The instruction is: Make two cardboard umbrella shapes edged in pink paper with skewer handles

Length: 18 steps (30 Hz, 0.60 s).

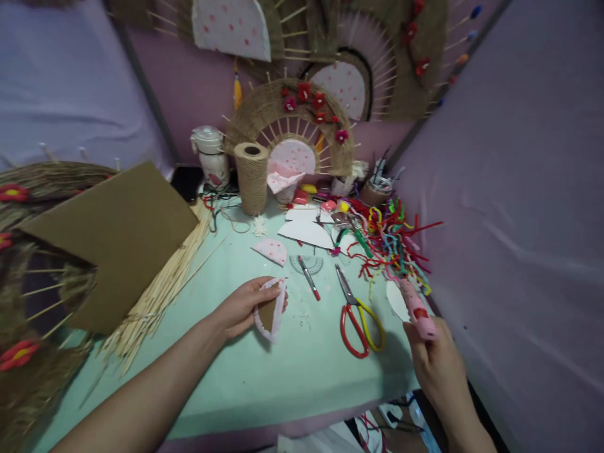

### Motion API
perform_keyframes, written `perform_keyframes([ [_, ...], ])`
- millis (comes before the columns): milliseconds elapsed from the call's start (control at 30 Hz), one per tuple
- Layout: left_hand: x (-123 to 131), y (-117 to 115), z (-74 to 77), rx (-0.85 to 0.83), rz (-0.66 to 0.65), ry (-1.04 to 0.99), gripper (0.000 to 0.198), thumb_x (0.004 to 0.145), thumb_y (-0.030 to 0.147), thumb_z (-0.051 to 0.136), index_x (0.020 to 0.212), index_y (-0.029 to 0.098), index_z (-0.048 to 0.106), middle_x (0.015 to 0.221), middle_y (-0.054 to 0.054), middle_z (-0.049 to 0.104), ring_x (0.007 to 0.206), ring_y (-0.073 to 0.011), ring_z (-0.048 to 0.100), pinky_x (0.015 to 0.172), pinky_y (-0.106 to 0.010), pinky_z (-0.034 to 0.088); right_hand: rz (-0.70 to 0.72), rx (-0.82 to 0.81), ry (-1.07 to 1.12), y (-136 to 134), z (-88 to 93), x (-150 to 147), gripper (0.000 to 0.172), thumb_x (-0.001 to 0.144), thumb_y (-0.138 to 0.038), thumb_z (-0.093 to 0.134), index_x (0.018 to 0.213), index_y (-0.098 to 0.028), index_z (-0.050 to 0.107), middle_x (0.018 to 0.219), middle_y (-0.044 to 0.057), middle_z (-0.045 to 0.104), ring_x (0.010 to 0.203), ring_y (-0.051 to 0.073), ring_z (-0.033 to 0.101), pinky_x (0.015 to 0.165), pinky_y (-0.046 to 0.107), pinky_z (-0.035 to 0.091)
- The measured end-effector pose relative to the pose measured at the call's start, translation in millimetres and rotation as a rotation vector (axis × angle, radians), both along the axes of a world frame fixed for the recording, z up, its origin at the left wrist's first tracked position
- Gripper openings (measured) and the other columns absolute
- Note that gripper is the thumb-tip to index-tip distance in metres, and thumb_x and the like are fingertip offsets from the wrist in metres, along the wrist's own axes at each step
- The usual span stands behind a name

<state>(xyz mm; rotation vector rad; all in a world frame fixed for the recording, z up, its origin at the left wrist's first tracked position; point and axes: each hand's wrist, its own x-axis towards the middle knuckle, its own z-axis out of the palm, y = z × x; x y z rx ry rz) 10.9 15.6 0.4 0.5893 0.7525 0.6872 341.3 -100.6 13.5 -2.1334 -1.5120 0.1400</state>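
My left hand (248,308) pinches a cardboard half-circle (267,314) whose curved and straight edges are wrapped in pale pink fabric; bare brown card shows in its middle. On the right, my right hand (441,358) is closed round a pink glue gun (415,308), held above the table's right side. Between the hands lie scissors (353,308) with one red and one yellow handle, blades pointing away. A red-and-grey pen (309,278) rests across a clear protractor (311,264). Beyond my left hand sits a spotted pink half-circle (271,250).
White half-circle pieces (306,234) lie farther back, beside tangled colourful pipe cleaners (396,245). A twine spool (252,179) and a lidded jar (211,157) stand behind. Thin sticks (160,289) and cardboard (127,233) occupy the left. A decorated woven fan (255,113) stands at the back.
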Motion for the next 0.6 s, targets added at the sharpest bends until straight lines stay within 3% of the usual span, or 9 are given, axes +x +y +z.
perform_keyframes([
  [100, 1.3, 1.9, -1.7, -0.008, -0.004, 0.020, 0.022, 0.070, 0.027, 0.078, 0.082, 0.012, 0.066, 0.075, -0.005, 0.068, 0.064, -0.0113, 0.063, 0.064, -0.021, 0.052, -0.103, -0.155, -0.207, -7.9, -16.5, 30.3, 0.039, 0.091, -0.046, 0.036, 0.105, -0.014, 0.055, 0.094, 0.014, 0.057, 0.082, 0.027, 0.058, 0.067, 0.037, 0.048],
  [200, 2.3, 2.6, -4.0, -0.005, -0.008, 0.033, 0.020, 0.072, 0.026, 0.076, 0.084, 0.013, 0.066, 0.074, -0.004, 0.067, 0.064, -0.0110, 0.063, 0.065, -0.021, 0.052, -0.132, -0.263, -0.360, -10.9, -32.6, 42.3, 0.033, 0.091, -0.034, 0.038, 0.110, -0.011, 0.055, 0.098, 0.017, 0.056, 0.084, 0.028, 0.059, 0.070, 0.038, 0.048],
  [367, 2.0, 2.6, -6.7, -0.016, 0.022, 0.037, 0.022, 0.072, 0.023, 0.076, 0.088, 0.013, 0.066, 0.077, -0.004, 0.068, 0.066, -0.0118, 0.064, 0.066, -0.022, 0.054, -0.137, -0.321, -0.425, -4.2, -49.7, 47.6, 0.038, 0.089, -0.037, 0.046, 0.113, -0.010, 0.058, 0.104, 0.021, 0.059, 0.094, 0.033, 0.061, 0.075, 0.042, 0.050],
  [500, 2.4, 2.6, -5.2, -0.023, 0.032, 0.020, 0.023, 0.071, 0.023, 0.077, 0.087, 0.012, 0.066, 0.077, -0.005, 0.069, 0.068, -0.0123, 0.065, 0.067, -0.022, 0.054, -0.128, -0.351, -0.455, -5.9, -47.8, 50.9, 0.044, 0.085, -0.034, 0.051, 0.119, -0.008, 0.058, 0.112, 0.022, 0.061, 0.097, 0.035, 0.060, 0.080, 0.045, 0.049],
  [600, 3.1, 2.1, -3.9, -0.028, 0.037, -0.008, 0.022, 0.070, 0.023, 0.078, 0.084, 0.012, 0.065, 0.075, -0.004, 0.068, 0.066, -0.0114, 0.065, 0.066, -0.021, 0.053, -0.142, -0.275, -0.480, -7.6, -31.2, 43.4, 0.047, 0.085, -0.041, 0.048, 0.121, -0.012, 0.058, 0.117, 0.021, 0.060, 0.098, 0.038, 0.059, 0.075, 0.050, 0.049],
])
